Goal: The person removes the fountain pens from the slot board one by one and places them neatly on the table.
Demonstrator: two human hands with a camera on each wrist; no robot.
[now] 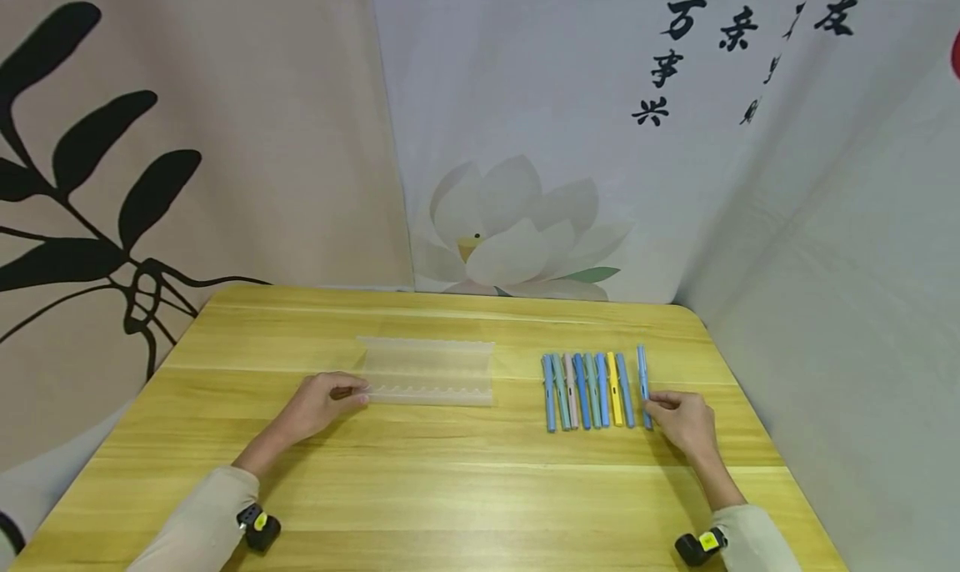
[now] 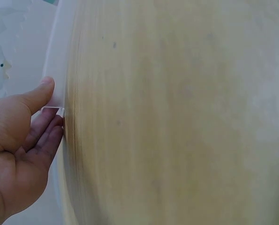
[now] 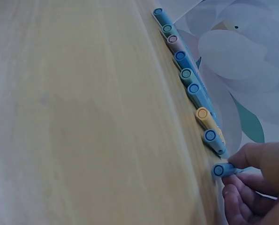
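A clear plastic rack with notched edges (image 1: 429, 372) lies on the table. My left hand (image 1: 327, 403) pinches its near left corner between thumb and fingers; the left wrist view shows the thumb (image 2: 41, 93) at the rack's edge. To the right, several capped pens lie side by side, among them a yellow pen (image 1: 614, 388), a pinkish-grey pen (image 1: 572, 391) and a dark blue pen (image 1: 582, 390). A light blue pen (image 1: 642, 372) lies a little apart at the right end of the row. My right hand (image 1: 684, 422) pinches this pen near its lower end.
Both hands work over a wooden table (image 1: 450, 497). Behind it hangs a printed cloth (image 1: 517, 97) with a lotus and writing, and another cloth with dark leaves (image 1: 300, 138) hangs at the left.
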